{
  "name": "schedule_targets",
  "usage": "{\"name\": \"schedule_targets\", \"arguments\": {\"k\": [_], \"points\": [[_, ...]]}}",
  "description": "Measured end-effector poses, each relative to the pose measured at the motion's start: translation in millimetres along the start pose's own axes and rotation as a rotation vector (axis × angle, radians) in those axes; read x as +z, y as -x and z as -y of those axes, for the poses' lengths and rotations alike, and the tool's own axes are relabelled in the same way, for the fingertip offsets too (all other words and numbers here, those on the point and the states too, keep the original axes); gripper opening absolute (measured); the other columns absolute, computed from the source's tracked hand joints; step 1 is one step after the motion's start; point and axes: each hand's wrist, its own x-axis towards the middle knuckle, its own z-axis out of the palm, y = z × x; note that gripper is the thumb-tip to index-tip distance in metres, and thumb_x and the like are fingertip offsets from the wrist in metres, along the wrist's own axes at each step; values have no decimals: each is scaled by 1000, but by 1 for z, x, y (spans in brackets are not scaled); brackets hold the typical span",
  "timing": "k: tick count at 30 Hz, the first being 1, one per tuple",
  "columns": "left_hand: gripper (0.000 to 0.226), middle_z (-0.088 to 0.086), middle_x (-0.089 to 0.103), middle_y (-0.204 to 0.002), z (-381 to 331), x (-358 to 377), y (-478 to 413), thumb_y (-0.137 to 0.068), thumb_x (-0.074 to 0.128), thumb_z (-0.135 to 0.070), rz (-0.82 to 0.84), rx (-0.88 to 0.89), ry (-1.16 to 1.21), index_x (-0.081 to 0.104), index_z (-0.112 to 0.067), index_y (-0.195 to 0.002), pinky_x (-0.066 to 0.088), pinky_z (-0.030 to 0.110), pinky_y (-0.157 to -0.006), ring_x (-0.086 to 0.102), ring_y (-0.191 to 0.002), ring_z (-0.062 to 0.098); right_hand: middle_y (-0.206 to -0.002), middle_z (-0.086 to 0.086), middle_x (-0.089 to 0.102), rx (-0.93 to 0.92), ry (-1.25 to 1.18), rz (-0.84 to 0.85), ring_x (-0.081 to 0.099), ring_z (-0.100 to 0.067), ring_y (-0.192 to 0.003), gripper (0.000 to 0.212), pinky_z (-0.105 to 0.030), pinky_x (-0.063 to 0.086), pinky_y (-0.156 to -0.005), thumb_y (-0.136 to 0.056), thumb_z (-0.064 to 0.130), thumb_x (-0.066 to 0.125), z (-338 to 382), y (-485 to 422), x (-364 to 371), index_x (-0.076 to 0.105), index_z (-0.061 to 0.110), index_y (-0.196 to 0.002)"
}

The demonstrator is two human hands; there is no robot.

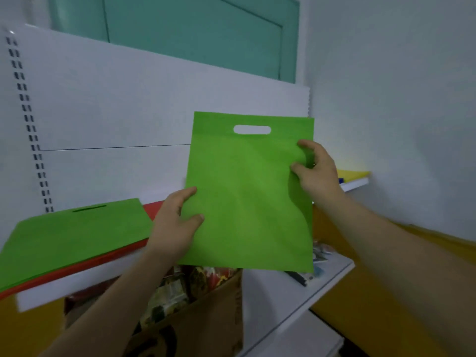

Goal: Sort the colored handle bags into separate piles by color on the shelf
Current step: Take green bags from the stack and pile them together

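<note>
1. Left hand (173, 225): grips the left edge of the green bag (247, 197) at mid-height; thumb lies across the front face, fingers curl behind the edge; hold is firm.
2. Right hand (315, 171): pinches the right edge of the same bag in its upper half; fingertips bunch the fabric into a small fold.
3. Green bag: held upright in the air between both hands, in front of the white shelf (85, 279); its die-cut handle slot (252, 129) sits at the top; lower edge hangs free.
4. Green pile (74, 230): lies flat on the shelf to the left, near the left hand; a red layer (77, 267) shows beneath it.
5. Yellow bags (354, 173): rest at the far right of the shelf, behind the right hand.
6. Cardboard box (206, 313): stands below the shelf, holding mixed printed packets.
</note>
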Motion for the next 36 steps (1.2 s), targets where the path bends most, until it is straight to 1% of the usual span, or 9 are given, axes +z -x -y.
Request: {"name": "schedule_targets", "arguments": {"k": [6, 11, 17, 21, 25, 27, 30, 33, 36], "points": [[57, 5, 50, -134, -28, 113, -7, -81, 67, 0, 83, 21, 7, 52, -21, -131, 39, 45, -106, 50, -121, 24, -110, 4, 59, 29, 142, -96, 57, -15, -82, 47, -22, 48, -75, -84, 3, 62, -43, -21, -111, 55, 25, -125], [55, 1, 48, -133, -52, 203, -7, -83, 65, 0, 160, 63, 3, 51, -17, -133, 31, 33, -109, 43, -122, 16, -104, 1, 60, 109, 190, -155, 59, -20, -76, 48, -34, 55, -73, -84, 4, 62, -85, -37, -188, 55, 31, -123], [54, 7, 52, -129, -56, 274, -23, -80, 67, 3, 208, 60, 36, 54, -13, -130, 37, 40, -105, 50, -116, 22, -101, 5, 57, 157, 228, -199, 57, -15, -73, 48, -24, 51, -68, -85, 4, 60, -128, -61, -234, 53, 28, -126], [54, 9, 54, -128, -45, 300, -46, -79, 68, 4, 214, 78, 22, 55, -12, -129, 39, 41, -104, 52, -116, 26, -96, 7, 56, 194, 230, -214, 54, -9, -63, 48, -13, 47, -55, -85, 4, 60, -160, -81, -233, 53, 28, -126], [55, 6, 52, -131, -31, 316, -80, -81, 66, 2, 195, 70, -36, 53, -13, -131, 32, 23, -99, 46, -109, 14, -105, 1, 59, 202, 209, -199, 58, -16, -71, 49, -26, 53, -69, -85, 4, 60, -191, -116, -210, 53, 29, -126], [55, 2, 50, -132, -24, 319, -101, -82, 65, -1, 189, 54, -79, 50, -16, -134, 30, 20, -93, 43, -106, 12, -108, -1, 60, 197, 187, -184, 61, -19, -76, 49, -30, 55, -72, -85, 4, 59, -204, -138, -193, 53, 29, -126], [57, 1, 49, -132, -16, 317, -129, -84, 65, -3, 168, 22, -116, 49, -19, -135, 34, 24, -94, 46, -106, 15, -108, 0, 61, 194, 150, -149, 63, -20, -78, 49, -33, 56, -74, -84, 5, 59, -221, -170, -165, 53, 31, -125], [59, 6, 48, -137, -8, 307, -147, -82, 66, -3, 131, 6, -202, 48, -17, -136, 35, 30, -101, 48, -116, 23, -112, -1, 61, 177, 116, -91, 60, -12, -72, 50, -22, 50, -64, -83, 3, 59, -238, -198, -132, 54, 29, -124], [62, 9, 47, -139, 2, 293, -160, -82, 67, -3, 107, -52, -277, 46, -16, -138, 37, 35, -104, 47, -121, 25, -111, -3, 61, 167, 38, 7, 61, -15, -72, 49, -24, 53, -63, -83, 0, 58, -253, -222, -94, 54, 26, -125]]}}
